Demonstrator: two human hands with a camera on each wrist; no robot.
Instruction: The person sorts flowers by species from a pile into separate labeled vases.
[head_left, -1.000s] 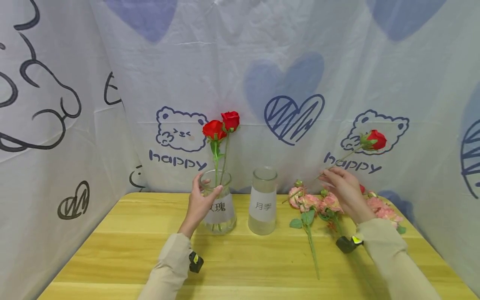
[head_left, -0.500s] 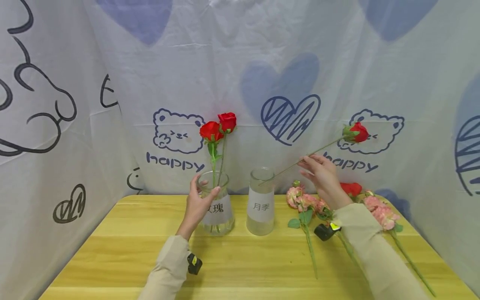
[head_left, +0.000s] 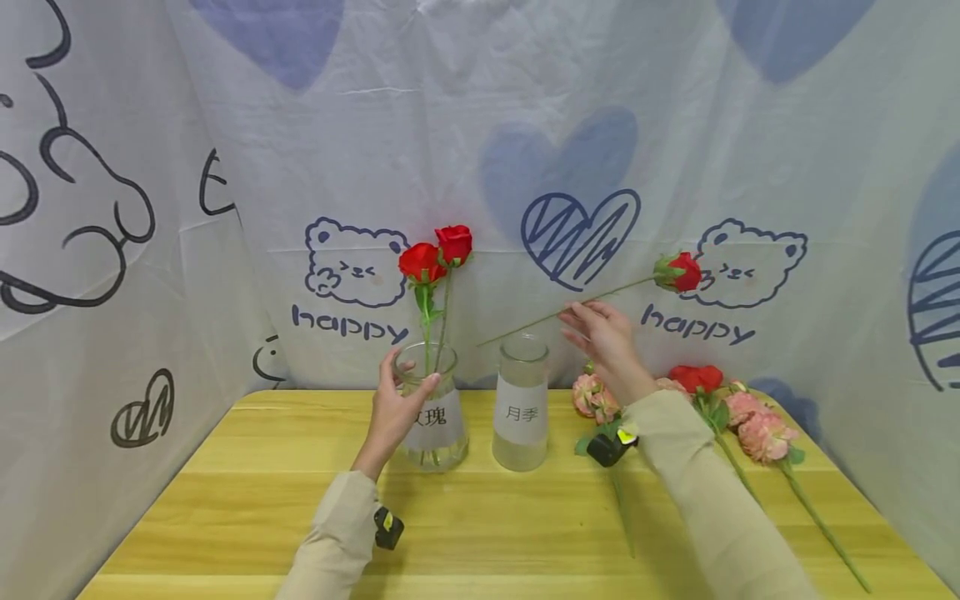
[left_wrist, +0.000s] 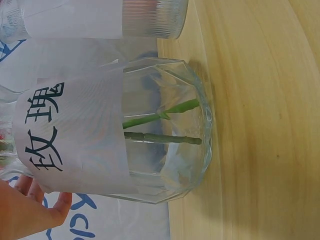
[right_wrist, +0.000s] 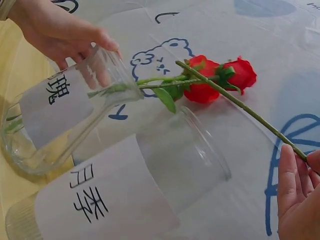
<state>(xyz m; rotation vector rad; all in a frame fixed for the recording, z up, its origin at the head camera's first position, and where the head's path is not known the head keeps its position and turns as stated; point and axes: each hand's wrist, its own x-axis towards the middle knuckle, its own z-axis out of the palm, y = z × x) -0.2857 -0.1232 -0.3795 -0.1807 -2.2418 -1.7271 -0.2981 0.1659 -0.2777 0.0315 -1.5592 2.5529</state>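
Rose [head_left: 678, 272] has shifted left with the right hand [head_left: 609, 342] since half a second ago: stem tip was lined up with the neck of the narrow vase [head_left: 521, 408], now it's past it, toward the wide vase [head_left: 442, 425]. Right grip: thumb and fingertips closed in a pinch about mid-stem, bloom up-right of the pinch, bare end down-left; narrow vase below-left of it. Left hand [head_left: 393, 408] is curled round the wide vase's neck, two red roses [head_left: 422, 263] rising above that grip.

Advice, assuming the wide vase gets it: stem is too flat, so raise the bloom end to steepen it. Keep the pinch high enough to clear the narrow vase's rim, enter beside the existing stems, don't shove them. Left grip should steady the glass, no squeezing needed
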